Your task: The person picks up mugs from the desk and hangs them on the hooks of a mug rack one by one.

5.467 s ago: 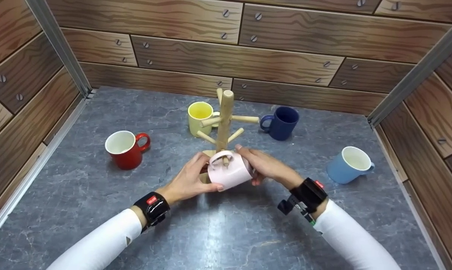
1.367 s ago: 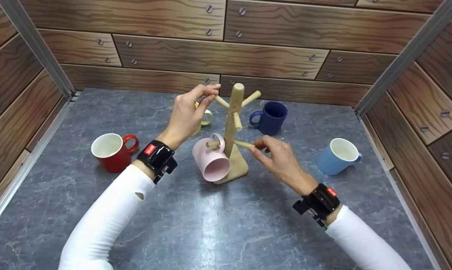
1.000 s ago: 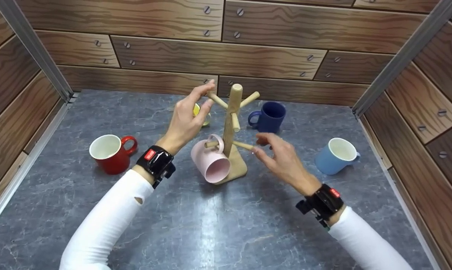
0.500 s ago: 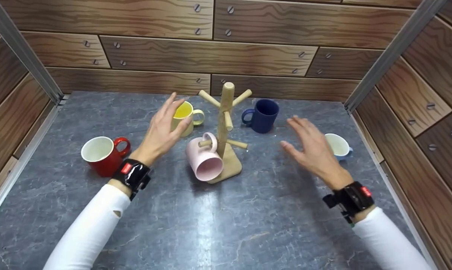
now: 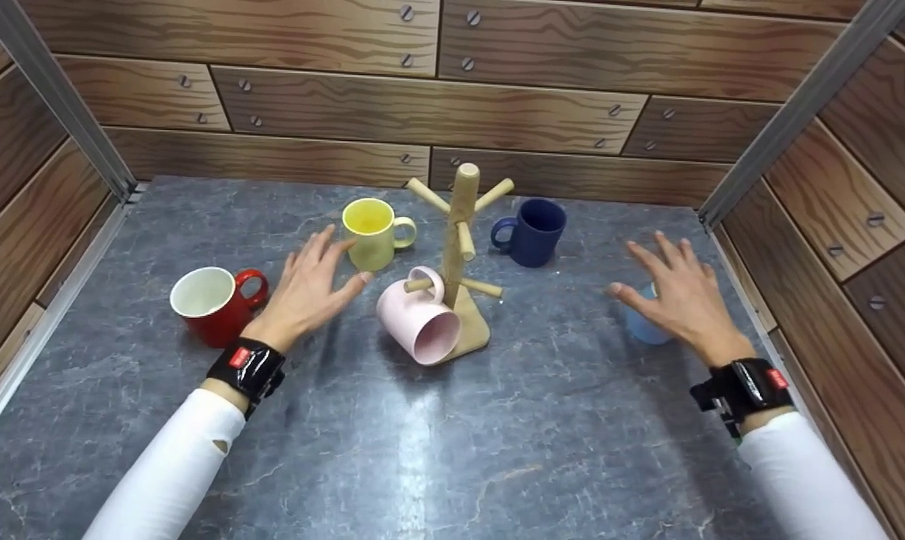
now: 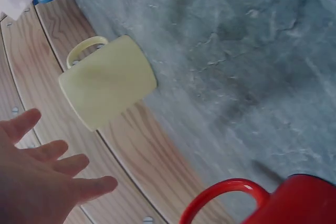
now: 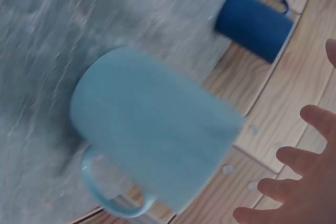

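Note:
My left hand point(image 5: 305, 294) hovers with spread fingers between the red mug point(image 5: 216, 311) and the yellow mug point(image 5: 372, 247), holding nothing. In the left wrist view the yellow mug point(image 6: 110, 80) stands past the fingertips. My right hand point(image 5: 677, 300), fingers also spread, is over the light blue mug point(image 5: 642, 322) and hides much of it in the head view. The right wrist view shows that light blue mug point(image 7: 152, 124) whole, apart from the fingers. A pink mug point(image 5: 411, 319) hangs tilted by its handle on a lower peg of the wooden mug tree point(image 5: 461, 225), mouth toward me.
A dark blue mug point(image 5: 540, 234) stands behind the mug tree to the right, its handle pointing left. The grey marbled table point(image 5: 347, 450) is bounded by wood-patterned walls point(image 5: 332, 105) at the back and both sides. The tree's other pegs hold no mugs.
Earlier both hands held the pink mug at the tree; it now hangs on a lower peg. The tree has turned. My hands let go of its pegs and moved apart, left and right.

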The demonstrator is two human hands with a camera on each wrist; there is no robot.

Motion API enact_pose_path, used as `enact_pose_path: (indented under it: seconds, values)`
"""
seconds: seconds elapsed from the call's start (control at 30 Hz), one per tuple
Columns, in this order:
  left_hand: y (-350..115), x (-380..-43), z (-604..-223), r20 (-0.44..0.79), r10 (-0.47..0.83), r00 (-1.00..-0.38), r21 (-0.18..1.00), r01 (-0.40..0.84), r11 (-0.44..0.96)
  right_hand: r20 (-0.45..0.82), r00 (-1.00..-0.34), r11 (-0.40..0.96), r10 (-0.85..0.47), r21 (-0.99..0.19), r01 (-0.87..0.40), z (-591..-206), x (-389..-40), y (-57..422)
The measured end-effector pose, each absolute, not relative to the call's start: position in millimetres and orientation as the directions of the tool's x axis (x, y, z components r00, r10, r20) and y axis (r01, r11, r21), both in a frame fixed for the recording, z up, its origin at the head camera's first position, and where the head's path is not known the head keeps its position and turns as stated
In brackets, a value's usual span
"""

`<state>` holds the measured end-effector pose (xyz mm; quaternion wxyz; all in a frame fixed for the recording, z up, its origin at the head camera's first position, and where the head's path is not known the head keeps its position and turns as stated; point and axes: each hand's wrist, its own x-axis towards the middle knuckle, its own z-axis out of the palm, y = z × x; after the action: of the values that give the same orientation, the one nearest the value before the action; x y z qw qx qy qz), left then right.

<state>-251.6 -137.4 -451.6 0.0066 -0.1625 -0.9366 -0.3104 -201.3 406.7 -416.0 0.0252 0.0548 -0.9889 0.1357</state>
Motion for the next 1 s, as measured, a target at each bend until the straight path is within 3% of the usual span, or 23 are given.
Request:
enact_pose_path:
  seconds: [0.4, 1.0]
  values:
    - [-140, -245, -461, 0.059, 0.309, -0.949, 0.579, 0.284, 0.764, -0.061, -0.997, 0.977, -0.055, -0.210, -0.041, -425, -217, 440]
    - [-142, -243, -464, 0.060, 0.297, -0.953, 0.582, 0.276, 0.765, -0.206, -0.972, 0.983, -0.109, -0.167, -0.075, -421, -220, 445]
